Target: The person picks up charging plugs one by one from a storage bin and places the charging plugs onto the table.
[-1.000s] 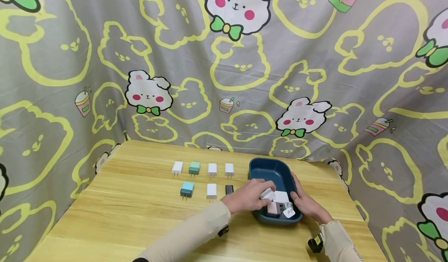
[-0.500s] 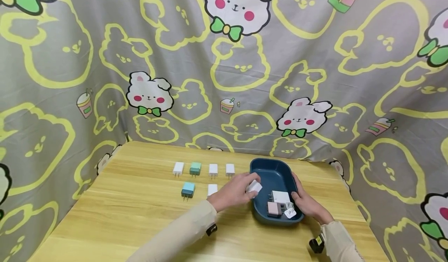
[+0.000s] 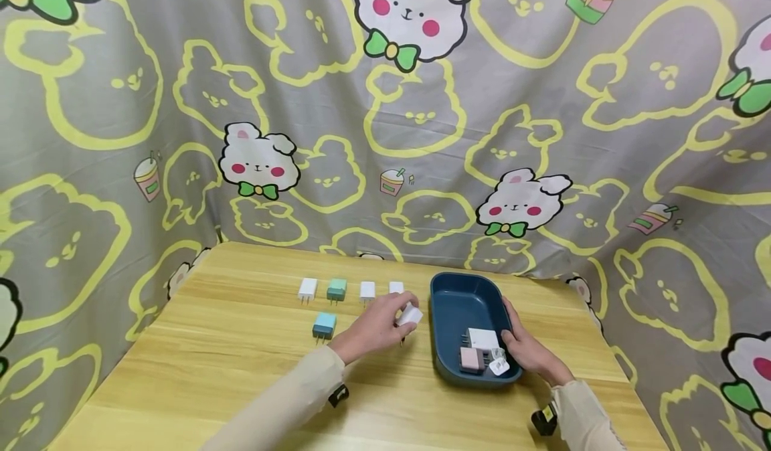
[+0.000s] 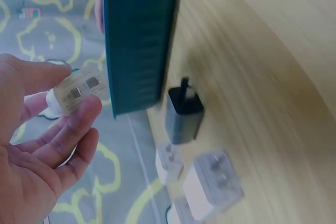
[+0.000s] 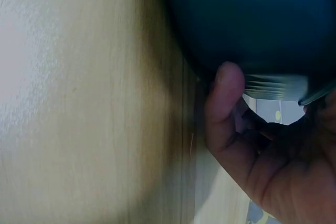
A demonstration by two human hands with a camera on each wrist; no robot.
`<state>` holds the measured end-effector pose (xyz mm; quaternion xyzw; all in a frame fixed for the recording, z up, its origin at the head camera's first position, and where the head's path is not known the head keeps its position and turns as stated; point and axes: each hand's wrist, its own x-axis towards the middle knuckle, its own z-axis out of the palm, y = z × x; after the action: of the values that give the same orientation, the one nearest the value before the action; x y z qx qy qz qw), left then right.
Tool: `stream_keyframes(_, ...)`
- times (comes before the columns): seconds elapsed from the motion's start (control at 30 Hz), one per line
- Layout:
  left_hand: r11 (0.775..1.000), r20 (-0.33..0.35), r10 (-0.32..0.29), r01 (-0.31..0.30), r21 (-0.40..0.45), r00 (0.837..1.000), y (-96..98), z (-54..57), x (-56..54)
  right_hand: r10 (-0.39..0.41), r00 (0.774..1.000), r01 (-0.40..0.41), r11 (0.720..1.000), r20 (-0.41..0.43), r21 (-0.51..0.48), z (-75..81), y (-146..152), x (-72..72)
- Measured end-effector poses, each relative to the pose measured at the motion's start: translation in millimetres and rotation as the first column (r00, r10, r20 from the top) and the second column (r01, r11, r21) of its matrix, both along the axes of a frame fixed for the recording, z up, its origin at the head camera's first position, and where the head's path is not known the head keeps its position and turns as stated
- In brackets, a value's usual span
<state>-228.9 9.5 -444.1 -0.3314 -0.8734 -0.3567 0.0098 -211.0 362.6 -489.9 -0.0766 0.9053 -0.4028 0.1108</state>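
Observation:
My left hand (image 3: pixel 376 322) pinches a white charger (image 3: pixel 411 315) between thumb and fingers, held in the air left of the blue bin (image 3: pixel 440 364). In the left wrist view, the ports on the charger's face (image 4: pixel 84 88) show. Below it a black charger (image 4: pixel 184 116) stands on the table, prongs upward, beside white chargers (image 4: pixel 210 184). My right hand (image 3: pixel 530 352) grips the bin's right side by the wall. Inside the bin lie a white charger (image 3: pixel 483 338), a pink charger (image 3: pixel 472 360) and a small white charger with a clear part (image 3: pixel 498 364).
On the wooden table (image 3: pixel 211 357), a row of chargers includes a white one (image 3: pixel 308 288), a green one (image 3: pixel 336 288) and another white one (image 3: pixel 367 290). A blue charger (image 3: pixel 324 325) lies nearer. A patterned curtain (image 3: pixel 337 103) hangs behind.
My left hand has lifted the white charger out of the bin and carried it left over the table. My right hand stays on the bin.

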Motion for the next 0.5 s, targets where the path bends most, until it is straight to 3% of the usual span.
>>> stream_keyframes(0.5, 0.992, 0.011, 0.125, -0.126, 0.030, 0.992, -54.9, -12.1, 3.5, 0.002, 1.000, -0.002, 1.000, -0.022, -0.003, -2.0, 1, -0.7)
